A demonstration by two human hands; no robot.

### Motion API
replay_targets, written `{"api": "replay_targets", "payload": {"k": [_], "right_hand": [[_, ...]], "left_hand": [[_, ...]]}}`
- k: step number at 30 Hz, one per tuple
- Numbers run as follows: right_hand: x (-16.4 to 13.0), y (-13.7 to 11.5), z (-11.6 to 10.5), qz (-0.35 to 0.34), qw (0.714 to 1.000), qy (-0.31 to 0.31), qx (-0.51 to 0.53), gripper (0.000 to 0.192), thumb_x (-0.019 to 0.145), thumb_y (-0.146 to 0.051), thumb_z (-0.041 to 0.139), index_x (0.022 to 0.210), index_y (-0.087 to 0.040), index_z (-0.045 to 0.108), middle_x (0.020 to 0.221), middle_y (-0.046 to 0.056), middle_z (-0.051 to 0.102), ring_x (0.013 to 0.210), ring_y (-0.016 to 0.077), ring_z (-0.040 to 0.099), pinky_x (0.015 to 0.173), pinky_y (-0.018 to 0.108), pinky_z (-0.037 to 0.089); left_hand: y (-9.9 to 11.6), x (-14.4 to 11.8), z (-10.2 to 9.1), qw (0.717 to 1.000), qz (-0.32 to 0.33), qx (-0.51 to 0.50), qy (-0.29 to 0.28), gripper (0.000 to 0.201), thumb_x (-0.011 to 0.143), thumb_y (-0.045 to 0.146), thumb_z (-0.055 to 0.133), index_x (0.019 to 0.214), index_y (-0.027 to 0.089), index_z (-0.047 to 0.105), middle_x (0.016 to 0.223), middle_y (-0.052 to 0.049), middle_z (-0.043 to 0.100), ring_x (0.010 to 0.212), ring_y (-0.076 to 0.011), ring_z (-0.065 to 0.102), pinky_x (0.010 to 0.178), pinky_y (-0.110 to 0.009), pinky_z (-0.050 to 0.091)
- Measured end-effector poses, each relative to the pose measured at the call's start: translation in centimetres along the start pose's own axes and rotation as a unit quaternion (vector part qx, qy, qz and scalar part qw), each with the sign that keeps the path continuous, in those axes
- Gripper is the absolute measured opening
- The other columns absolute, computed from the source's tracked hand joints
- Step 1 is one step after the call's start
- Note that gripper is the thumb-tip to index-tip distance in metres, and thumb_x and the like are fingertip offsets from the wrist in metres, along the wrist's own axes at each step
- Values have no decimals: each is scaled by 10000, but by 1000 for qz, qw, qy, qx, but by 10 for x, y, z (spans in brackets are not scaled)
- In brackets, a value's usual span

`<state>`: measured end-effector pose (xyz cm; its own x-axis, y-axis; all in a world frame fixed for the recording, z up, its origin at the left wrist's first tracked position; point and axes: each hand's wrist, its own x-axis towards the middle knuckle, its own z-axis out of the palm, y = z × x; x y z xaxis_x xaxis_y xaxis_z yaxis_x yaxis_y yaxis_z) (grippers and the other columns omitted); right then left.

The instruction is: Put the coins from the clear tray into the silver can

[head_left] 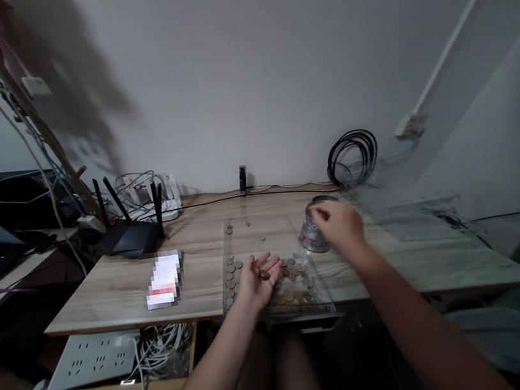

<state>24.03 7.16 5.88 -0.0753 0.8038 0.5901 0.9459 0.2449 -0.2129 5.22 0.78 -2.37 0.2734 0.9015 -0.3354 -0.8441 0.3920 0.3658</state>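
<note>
Desk [194, 275]: hand [339, 226] hides jar [312, 237].

left hand [255, 281] cupping coin [264, 275], right hand [339, 225] on jar [312, 234]

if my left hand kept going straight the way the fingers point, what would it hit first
Probably the loose coins in the clear tray, just past the left hand fingertips. Further along sits the tipped jar under the right hand; depth is unclear.

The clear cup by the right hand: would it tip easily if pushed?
Probably: the cup already leans under the right hand, and looks thin and light. Lying down, its round wall might roll. The clear, smooth surface could be slippery.
</note>
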Motion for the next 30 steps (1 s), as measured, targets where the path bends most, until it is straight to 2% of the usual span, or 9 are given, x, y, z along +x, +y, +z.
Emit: {"api": "replay_targets", "payload": {"k": [4, 9, 13, 15, 17, 19, 24, 27, 30], "right_hand": [[56, 42, -5, 148, 983, -60, -91, 235, 703, -311, 513, 798, -194, 693, 830, 88, 666, 747, 213, 576, 580, 273, 377], [66, 41, -6, 169, 970, -118, -128, 233, 677, -305, 547, 824, -198, 693, 868, 92, 655, 773, 208, 576, 596, 270, 377], [25, -7, -6, 38, 995, -41, -88, 318, 811, -340, 405, 975, -211, 645, 970, 88, 621, 874, 201, 543, 681, 282, 386], [-8, -38, 2, -77, 989, -126, -16, 316, 842, -316, 363, 922, -214, 651, 936, 68, 622, 860, 173, 540, 698, 258, 385], [-42, -66, 15, -196, 948, -246, 46, 263, 823, -305, 422, 946, -226, 641, 940, 52, 618, 866, 161, 534, 708, 248, 386], [-69, -85, 28, -236, 927, -282, 70, 234, 815, -279, 448, 923, -212, 645, 943, 53, 615, 892, 166, 525, 728, 258, 387], [-77, -82, 33, -214, 951, -211, 76, 239, 830, -262, 426, 824, -215, 660, 851, 46, 633, 833, 163, 540, 694, 261, 388], [-41, -47, 15, -82, 992, -91, 3, 332, 856, -329, 362, 781, -202, 659, 783, 76, 641, 734, 175, 553, 614, 268, 367], [10, 3, -4, 65, 997, -5, -48, 343, 824, -394, 394, 811, -180, 662, 743, 85, 650, 667, 183, 557, 557, 269, 344]], "left_hand": [[0, -1, 0, 1000, 2, 10, 7, 436, 840, 315, 351, 1139, 18, 462, 1017, -231, 569, 913, -241, 590, 651, -254, 472], [0, -1, 0, 1000, 7, 10, 3, 432, 837, 314, 353, 1125, 15, 473, 1016, -232, 571, 922, -242, 588, 656, -255, 474], [0, -3, 2, 1000, 11, -11, 1, 460, 835, 368, 354, 1121, 32, 482, 972, -213, 589, 869, -231, 603, 664, -274, 474], [1, -4, 4, 1000, 15, -21, 5, 464, 839, 383, 344, 1111, 38, 494, 883, -179, 611, 774, -203, 616, 646, -269, 470], [2, -5, 5, 999, 28, -30, 19, 461, 849, 374, 320, 1107, 39, 502, 763, -130, 616, 660, -172, 608, 625, -266, 465], [4, -4, 5, 998, 40, -31, 39, 471, 857, 366, 291, 1119, 35, 500, 679, -98, 602, 586, -161, 591, 611, -274, 462], [4, -3, 3, 999, 26, -27, 39, 477, 857, 336, 285, 1157, 12, 466, 700, -123, 610, 600, -176, 596, 595, -294, 471], [2, -2, 1, 999, 18, -29, 27, 429, 836, 275, 340, 1157, 13, 454, 839, -180, 622, 765, -209, 620, 641, -292, 485], [0, -1, 1, 1000, 2, -4, 13, 401, 810, 238, 383, 1122, 3, 472, 923, -222, 610, 889, -247, 604, 679, -297, 489]]}}
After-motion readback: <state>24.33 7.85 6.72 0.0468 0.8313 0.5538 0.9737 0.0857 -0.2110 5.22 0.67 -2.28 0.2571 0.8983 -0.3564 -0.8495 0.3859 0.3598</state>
